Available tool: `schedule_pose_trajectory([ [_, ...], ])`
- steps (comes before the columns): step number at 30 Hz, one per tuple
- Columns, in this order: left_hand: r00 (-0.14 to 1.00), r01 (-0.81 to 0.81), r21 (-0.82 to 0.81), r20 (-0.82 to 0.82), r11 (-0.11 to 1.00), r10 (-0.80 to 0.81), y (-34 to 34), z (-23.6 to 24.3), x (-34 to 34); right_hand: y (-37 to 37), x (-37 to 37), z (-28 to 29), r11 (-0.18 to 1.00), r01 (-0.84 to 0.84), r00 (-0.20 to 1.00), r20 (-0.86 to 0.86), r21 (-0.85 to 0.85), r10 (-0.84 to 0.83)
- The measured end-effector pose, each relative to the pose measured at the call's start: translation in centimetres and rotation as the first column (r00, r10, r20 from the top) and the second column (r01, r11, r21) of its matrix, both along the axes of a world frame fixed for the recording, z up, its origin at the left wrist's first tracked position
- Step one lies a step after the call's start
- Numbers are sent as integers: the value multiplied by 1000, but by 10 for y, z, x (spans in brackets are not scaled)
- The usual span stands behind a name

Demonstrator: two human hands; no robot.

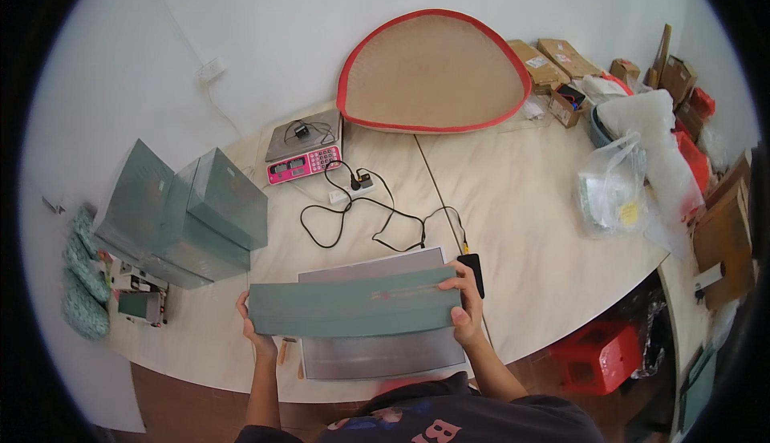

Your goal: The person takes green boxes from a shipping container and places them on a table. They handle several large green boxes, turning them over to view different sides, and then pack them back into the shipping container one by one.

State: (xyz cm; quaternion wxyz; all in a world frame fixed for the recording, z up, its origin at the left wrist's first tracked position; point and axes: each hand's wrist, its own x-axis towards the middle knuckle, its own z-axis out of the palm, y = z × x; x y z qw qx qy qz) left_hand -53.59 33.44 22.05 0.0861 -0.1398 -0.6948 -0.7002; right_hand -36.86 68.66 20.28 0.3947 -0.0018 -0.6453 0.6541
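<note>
Between my two hands is a long grey-green box [353, 308], held level above the table. My left hand [253, 321] grips its left end, the fingers bent round the edge. At the right end my right hand [464, 305] clasps it, thumb on the near side and fingers over the top. Below the box lies a flat grey panel [377, 357] with a pale border, partly hidden by it. A black phone [472, 273] lies just beyond my right hand, with a cable plugged in. Small brown-handled tools [285, 350] show beside the panel's left edge.
Several grey-green boxes [192, 210] stand stacked at left. Farther back are a pink-fronted scale [305, 164], a power strip [350, 193] with looping black cables, and a red-rimmed tan panel [433, 70]. Plastic bags [613, 186] and cartons [565, 58] crowd the right; a red stool [597, 355] stands below.
</note>
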Motion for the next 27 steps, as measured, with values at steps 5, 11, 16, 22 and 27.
schedule_pose_trajectory([
  [5,997,79,27,-3,997,-79,8,-11,10,5,12,10,999,-3,996,87,40,-1],
  [11,952,50,160,289,986,-95,-46,-68,-3,-12,7,10,995,-52,989,143,83,40],
  [16,791,84,152,591,985,-159,-121,-128,-8,-65,-22,2,982,-131,975,195,140,102],
  [22,678,-129,680,592,721,-437,-183,-190,12,-133,-65,2,947,-292,952,130,133,276],
  [27,812,-132,849,388,511,-436,-209,-213,8,-167,-82,4,926,-348,937,68,144,342],
])
